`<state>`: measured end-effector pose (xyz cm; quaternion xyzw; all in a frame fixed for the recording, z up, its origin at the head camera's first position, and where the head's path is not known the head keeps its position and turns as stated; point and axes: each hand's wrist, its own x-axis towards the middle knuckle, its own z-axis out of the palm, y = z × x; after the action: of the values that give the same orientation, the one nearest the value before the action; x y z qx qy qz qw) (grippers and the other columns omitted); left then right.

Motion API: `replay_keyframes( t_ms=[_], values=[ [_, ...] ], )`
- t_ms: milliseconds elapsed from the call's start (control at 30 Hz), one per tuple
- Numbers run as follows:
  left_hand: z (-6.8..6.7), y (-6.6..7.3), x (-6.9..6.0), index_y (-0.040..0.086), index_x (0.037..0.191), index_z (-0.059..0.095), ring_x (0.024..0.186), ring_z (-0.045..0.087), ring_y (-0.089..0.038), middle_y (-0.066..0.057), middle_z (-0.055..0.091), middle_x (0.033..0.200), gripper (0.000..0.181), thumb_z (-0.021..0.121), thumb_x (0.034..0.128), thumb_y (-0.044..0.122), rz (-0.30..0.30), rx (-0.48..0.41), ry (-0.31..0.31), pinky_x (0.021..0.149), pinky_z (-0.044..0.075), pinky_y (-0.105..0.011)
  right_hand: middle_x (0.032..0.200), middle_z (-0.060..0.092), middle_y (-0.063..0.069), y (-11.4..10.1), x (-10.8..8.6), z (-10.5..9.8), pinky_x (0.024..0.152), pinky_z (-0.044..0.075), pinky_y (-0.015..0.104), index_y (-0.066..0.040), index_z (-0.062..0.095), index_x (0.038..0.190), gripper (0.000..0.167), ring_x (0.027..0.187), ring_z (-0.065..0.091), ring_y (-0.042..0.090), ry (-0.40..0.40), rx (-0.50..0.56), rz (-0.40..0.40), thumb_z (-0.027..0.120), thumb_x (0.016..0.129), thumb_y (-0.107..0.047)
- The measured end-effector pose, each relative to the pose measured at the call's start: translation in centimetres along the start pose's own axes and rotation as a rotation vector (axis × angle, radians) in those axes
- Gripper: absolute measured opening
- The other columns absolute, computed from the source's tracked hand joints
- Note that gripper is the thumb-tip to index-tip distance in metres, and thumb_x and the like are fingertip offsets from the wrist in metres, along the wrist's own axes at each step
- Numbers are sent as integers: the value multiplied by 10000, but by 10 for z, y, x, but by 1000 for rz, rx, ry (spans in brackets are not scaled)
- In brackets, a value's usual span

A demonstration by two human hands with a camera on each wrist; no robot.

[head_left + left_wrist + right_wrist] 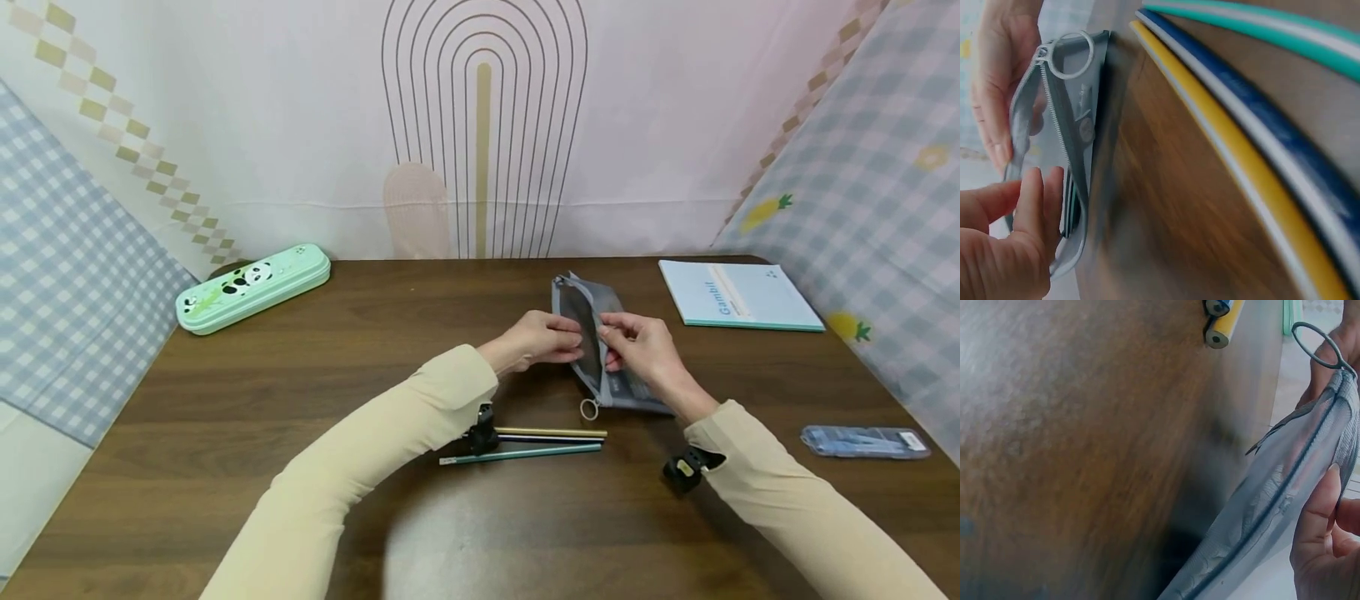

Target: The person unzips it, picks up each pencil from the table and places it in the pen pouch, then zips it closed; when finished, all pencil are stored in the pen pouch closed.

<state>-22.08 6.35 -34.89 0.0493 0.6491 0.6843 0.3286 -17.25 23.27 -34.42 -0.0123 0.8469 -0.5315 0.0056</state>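
Observation:
A grey zip pouch [637, 385] with a ring pull [589, 409] stands tilted on the table, its mouth spread wide. My right hand [643, 350] pinches the right rim between thumb and fingers. At the left side of the mouth is my left hand [536, 340], its fingers fairly straight and reaching to the opening; the left wrist view shows these fingers [1038, 203] within the rim. Slim dark lines show inside the pouch, too unclear to name. Below the left wrist lie a gold-yellow pencil [558, 432], a navy pencil [558, 439] and a teal pencil [540, 453], partly behind the wrist camera.
A mint panda-print case [255, 287] lies at the back left. A pale blue booklet [742, 293] is at the back right, with a flat translucent blue case [862, 442] nearer the right edge. Patterned cloth hangs behind the brown table [300, 433] and on both sides.

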Motion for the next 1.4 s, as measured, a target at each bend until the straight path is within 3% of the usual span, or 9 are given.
replay_keyframes(
  t_ms=[167,267,433,567,767,967,1200,1400],
  values=[
    [-21,-2,-21,-100,1283,496,939,665,-231,-301,547,1240,378,557,916,-31,2,86,-114,932,503,-356,713,569,-1,1,0,0,516,549,212,124,500,1266,366,511,552,34,3,2,-11,538,951,-57],
    [-36,-6,-35,-91,1242,534,838,657,-150,-277,582,1204,354,589,897,-28,-21,201,-189,898,529,-340,718,565,-12,1,0,0,516,548,212,120,498,1272,370,512,550,31,5,5,-9,538,951,-60],
    [-59,-17,-54,-88,1194,562,806,639,-95,-213,650,1093,339,620,861,-58,-71,415,-334,819,558,-284,739,563,6,1,0,-1,516,546,209,119,489,1283,376,512,550,29,8,9,-2,533,953,-57],
    [-67,-27,-63,-114,1139,585,782,625,-65,-133,679,948,321,646,824,-94,-41,512,-404,765,555,-224,753,563,34,1,0,-1,513,546,209,124,488,1280,373,510,550,28,7,15,3,529,952,-48],
    [-69,-34,-67,-66,1046,648,737,632,-73,-84,678,864,267,697,784,-79,81,671,-417,720,547,-198,757,556,28,0,0,0,514,545,207,122,484,1285,374,513,547,26,2,23,4,525,954,-48],
    [-68,-33,-70,22,1005,688,725,624,-54,-24,678,834,223,719,787,-13,140,825,-398,687,528,-169,758,554,33,0,1,1,509,542,206,122,486,1283,373,510,545,26,4,26,1,527,953,-47],
    [-65,-30,-75,79,963,704,709,603,-43,19,661,801,223,691,781,-49,215,974,-394,660,503,-151,764,552,37,0,0,0,515,544,204,118,489,1282,371,515,546,26,3,11,3,527,954,-51],
    [-74,-25,-77,88,938,713,698,596,-25,37,658,773,249,653,749,-62,265,1074,-409,647,505,-145,779,566,56,-1,0,0,520,545,207,113,490,1285,374,520,548,32,-3,-5,7,530,955,-61]
  ],
)
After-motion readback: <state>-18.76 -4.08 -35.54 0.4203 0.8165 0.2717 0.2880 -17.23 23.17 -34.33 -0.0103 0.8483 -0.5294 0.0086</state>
